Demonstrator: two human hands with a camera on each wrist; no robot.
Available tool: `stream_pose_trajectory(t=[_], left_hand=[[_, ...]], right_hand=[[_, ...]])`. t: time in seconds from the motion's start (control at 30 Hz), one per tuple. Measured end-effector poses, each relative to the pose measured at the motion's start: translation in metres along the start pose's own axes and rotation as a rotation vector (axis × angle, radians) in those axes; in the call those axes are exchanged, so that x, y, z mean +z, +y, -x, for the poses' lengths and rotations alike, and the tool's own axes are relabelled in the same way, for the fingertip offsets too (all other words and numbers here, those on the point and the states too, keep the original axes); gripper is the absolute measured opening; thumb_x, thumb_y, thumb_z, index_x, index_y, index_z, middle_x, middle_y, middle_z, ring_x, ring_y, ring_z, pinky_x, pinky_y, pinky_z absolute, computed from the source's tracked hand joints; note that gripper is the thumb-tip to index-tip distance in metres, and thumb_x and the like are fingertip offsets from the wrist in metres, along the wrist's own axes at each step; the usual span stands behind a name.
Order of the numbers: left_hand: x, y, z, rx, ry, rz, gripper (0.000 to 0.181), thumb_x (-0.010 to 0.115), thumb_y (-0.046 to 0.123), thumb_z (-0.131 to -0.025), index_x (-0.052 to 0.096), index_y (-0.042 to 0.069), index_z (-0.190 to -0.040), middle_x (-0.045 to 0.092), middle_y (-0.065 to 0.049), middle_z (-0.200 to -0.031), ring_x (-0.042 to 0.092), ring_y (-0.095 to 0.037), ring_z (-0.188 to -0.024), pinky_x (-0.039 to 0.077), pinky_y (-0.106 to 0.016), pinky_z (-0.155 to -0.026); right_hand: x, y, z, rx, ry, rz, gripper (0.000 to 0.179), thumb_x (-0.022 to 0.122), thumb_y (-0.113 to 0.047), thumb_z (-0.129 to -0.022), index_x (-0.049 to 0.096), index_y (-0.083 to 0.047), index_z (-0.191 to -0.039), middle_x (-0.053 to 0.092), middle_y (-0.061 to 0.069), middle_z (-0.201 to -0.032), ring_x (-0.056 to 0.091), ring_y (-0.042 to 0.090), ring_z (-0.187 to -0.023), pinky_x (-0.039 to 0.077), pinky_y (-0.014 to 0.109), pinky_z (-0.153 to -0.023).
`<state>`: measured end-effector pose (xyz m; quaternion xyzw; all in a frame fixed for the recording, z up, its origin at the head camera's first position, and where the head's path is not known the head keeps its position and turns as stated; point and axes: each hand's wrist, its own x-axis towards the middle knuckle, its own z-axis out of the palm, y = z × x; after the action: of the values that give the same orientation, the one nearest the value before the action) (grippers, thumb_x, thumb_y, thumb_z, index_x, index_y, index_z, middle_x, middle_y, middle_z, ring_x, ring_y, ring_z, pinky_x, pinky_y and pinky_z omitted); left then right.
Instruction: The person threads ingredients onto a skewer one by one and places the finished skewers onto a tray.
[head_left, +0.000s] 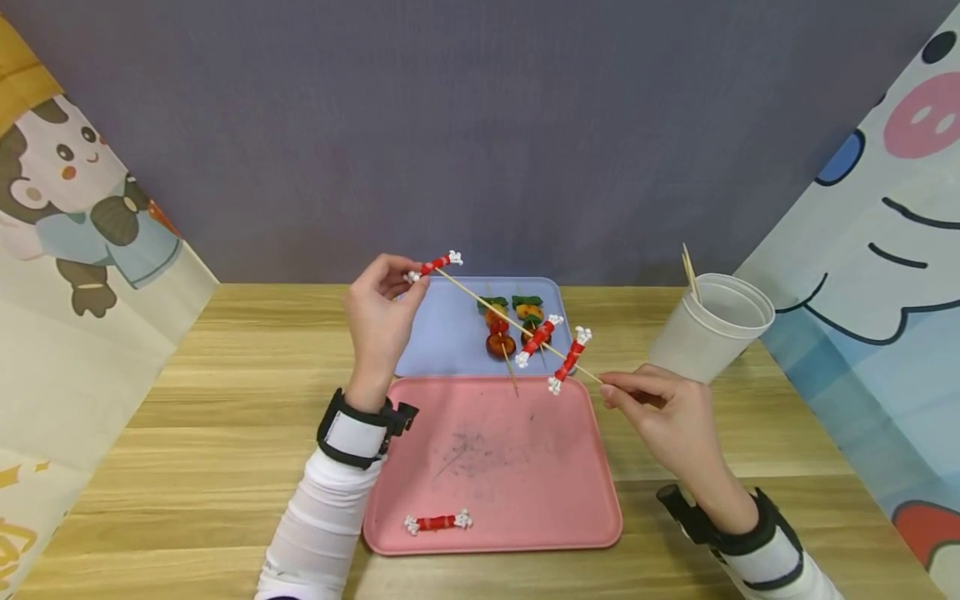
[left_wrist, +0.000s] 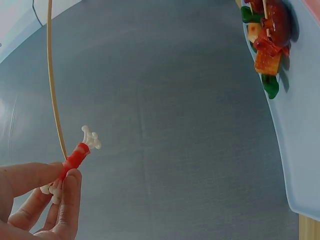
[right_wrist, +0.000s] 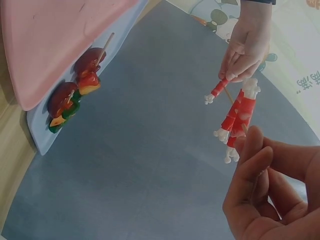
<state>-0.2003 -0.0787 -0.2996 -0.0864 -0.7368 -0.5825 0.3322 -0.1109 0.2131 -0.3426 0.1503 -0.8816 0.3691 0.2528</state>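
My right hand [head_left: 671,412] pinches the lower right end of a thin wooden skewer [head_left: 483,302] between thumb and fingers. Two red pieces with white knobbed ends, one [head_left: 539,340] and another [head_left: 570,360], sit crosswise on the skewer toward that hand. At the skewer's other end, my left hand [head_left: 384,312] pinches a third such red piece [left_wrist: 76,157] between thumb and fingers. The skewer [left_wrist: 51,80] meets this piece at its middle; fingers hide the piece's lower part. One more red piece [head_left: 438,522] lies on the pink tray [head_left: 555,500] below.
Behind the pink tray is a blue tray [head_left: 438,333] bearing two skewers of toy food, one [head_left: 498,329] reaching over the pink tray's edge. A white cup [head_left: 705,333] holding several thin sticks [head_left: 691,273] leans at the right. A grey wall [head_left: 465,142] rises behind the wooden table [head_left: 247,400].
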Motion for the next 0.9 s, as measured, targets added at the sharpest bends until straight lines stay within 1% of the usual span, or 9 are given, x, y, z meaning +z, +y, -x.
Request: stream_pose_trajectory(t=[0.13, 0.23, 0.5, 0.73, 0.9], left_hand=[[0.0005, -0.0004, 0.0010, 0.010, -0.002, 0.032, 0.013, 0.069, -0.004, -0.074, 0.064, -0.011, -0.084, 0.067, -0.024, -0.083, 0.063, -0.027, -0.071, 0.055, -0.029, -0.069], [0.0010, -0.0009, 0.0012, 0.016, 0.004, 0.040, 0.012, 0.068, -0.004, -0.075, 0.064, -0.011, -0.083, 0.067, -0.024, -0.082, 0.063, -0.027, -0.071, 0.055, -0.028, -0.069], [0.0009, -0.0028, 0.0015, 0.020, 0.030, 0.029, 0.013, 0.068, -0.001, -0.077, 0.064, -0.011, -0.083, 0.066, -0.023, -0.081, 0.065, -0.025, -0.071, 0.055, -0.022, -0.067], [0.0009, -0.0021, 0.0026, 0.018, 0.032, 0.032, 0.013, 0.069, -0.001, -0.076, 0.064, -0.011, -0.084, 0.067, -0.023, -0.081, 0.065, -0.024, -0.071, 0.056, -0.027, -0.069], [0.0030, -0.0004, 0.0051, 0.051, 0.041, 0.022, 0.011, 0.069, -0.001, -0.076, 0.065, -0.010, -0.082, 0.067, -0.022, -0.081, 0.064, -0.022, -0.070, 0.056, -0.031, -0.068]], right_hand=[[-0.0001, 0.0006, -0.0001, -0.002, 0.001, 0.002, 0.012, 0.075, -0.008, -0.073, 0.076, -0.011, -0.085, 0.066, -0.005, -0.064, 0.058, 0.001, -0.058, 0.045, 0.011, -0.050], [-0.0002, 0.0011, 0.0004, -0.001, -0.003, 0.002, 0.012, 0.075, -0.008, -0.073, 0.076, -0.011, -0.085, 0.066, -0.005, -0.064, 0.058, 0.001, -0.058, 0.046, 0.012, -0.050], [-0.0009, 0.0009, 0.0009, 0.001, -0.008, -0.001, 0.012, 0.075, -0.007, -0.073, 0.076, -0.010, -0.084, 0.065, -0.005, -0.064, 0.058, 0.001, -0.058, 0.047, 0.013, -0.050], [-0.0011, 0.0006, 0.0014, 0.010, -0.012, 0.014, 0.012, 0.075, -0.008, -0.073, 0.076, -0.011, -0.085, 0.065, -0.006, -0.064, 0.058, 0.002, -0.058, 0.047, 0.012, -0.052], [-0.0010, 0.0008, 0.0014, 0.005, -0.008, 0.023, 0.012, 0.075, -0.008, -0.073, 0.076, -0.012, -0.085, 0.065, -0.006, -0.064, 0.058, 0.002, -0.058, 0.046, 0.010, -0.052]])
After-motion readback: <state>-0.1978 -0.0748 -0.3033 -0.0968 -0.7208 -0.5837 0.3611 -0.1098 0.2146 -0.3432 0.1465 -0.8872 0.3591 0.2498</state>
